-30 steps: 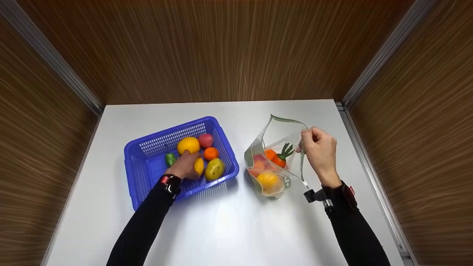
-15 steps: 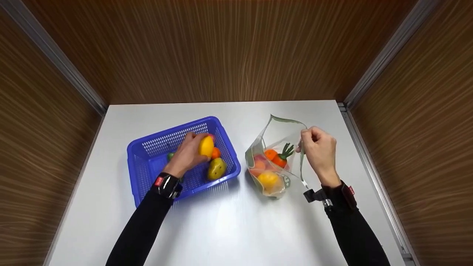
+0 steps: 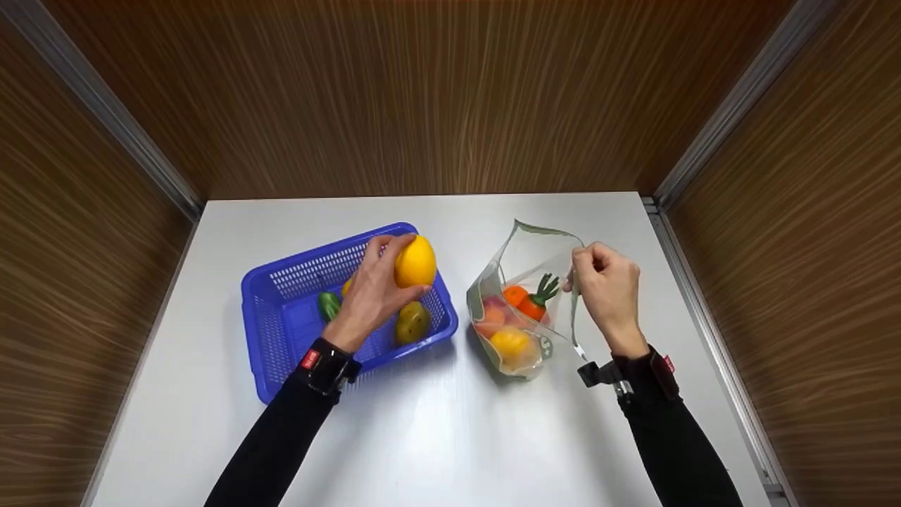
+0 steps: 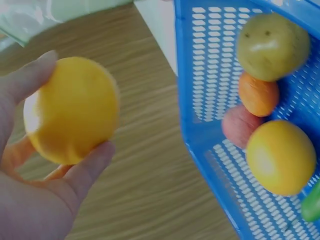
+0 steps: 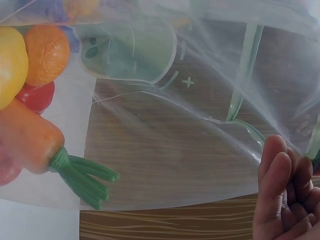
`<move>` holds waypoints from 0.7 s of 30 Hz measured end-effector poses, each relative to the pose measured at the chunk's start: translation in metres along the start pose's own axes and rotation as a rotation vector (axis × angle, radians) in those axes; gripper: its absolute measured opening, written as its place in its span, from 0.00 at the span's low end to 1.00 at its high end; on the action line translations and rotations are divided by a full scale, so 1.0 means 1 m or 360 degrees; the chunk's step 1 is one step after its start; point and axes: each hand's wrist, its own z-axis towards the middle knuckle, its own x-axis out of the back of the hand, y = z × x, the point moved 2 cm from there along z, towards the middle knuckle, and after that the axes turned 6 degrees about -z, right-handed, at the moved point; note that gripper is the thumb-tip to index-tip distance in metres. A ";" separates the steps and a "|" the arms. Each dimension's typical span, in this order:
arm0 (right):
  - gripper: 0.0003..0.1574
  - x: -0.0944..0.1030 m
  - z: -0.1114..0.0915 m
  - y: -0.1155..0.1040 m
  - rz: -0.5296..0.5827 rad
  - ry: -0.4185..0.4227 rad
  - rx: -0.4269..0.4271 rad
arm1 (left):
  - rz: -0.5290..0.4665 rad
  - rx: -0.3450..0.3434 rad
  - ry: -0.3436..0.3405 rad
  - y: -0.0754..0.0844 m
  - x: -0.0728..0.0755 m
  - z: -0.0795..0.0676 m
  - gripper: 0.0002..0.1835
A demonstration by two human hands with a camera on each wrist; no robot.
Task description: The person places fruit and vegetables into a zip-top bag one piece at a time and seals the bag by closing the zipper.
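My left hand (image 3: 369, 292) holds a smooth, oval yellow fruit (image 3: 415, 262) above the right side of the blue basket (image 3: 255, 338). In the left wrist view, thumb and fingers curl round this yellow fruit (image 4: 75, 110), beside the basket's wall. At the right, my right hand (image 3: 607, 292) grips the green-edged rim of a clear bag (image 3: 538, 246) and keeps its mouth spread. Inside the bag lie a carrot (image 5: 35, 137) with a green top, an orange (image 5: 47, 55), a yellow fruit (image 3: 512, 343) and red pieces.
Still in the basket are a larger yellow fruit (image 4: 281, 157), a small orange fruit (image 4: 258, 94), a pinkish-red fruit (image 4: 241, 126), a spotted olive-yellow fruit (image 3: 412, 324) and a green vegetable (image 3: 328, 306). Wood-grain panels (image 3: 422, 98) enclose the white table (image 3: 422, 451) at the back and sides.
My left hand has picked the yellow fruit out of the basket, raised it and carried it right and away from me. The right hand and the bag stay put.
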 end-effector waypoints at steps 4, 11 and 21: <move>0.19 -0.001 0.000 0.000 0.0009 0.0011 0.0014 | -0.0024 -0.0156 0.0051 0.019 -0.001 -0.002 0.42; 0.19 -0.002 -0.001 -0.001 0.0027 -0.0009 0.0005 | -0.0066 -0.0410 0.0107 0.042 -0.003 -0.007 0.41; 0.19 -0.012 0.007 0.029 0.0018 -0.0011 0.0002 | -0.0253 -0.0541 0.0210 0.075 -0.004 -0.010 0.40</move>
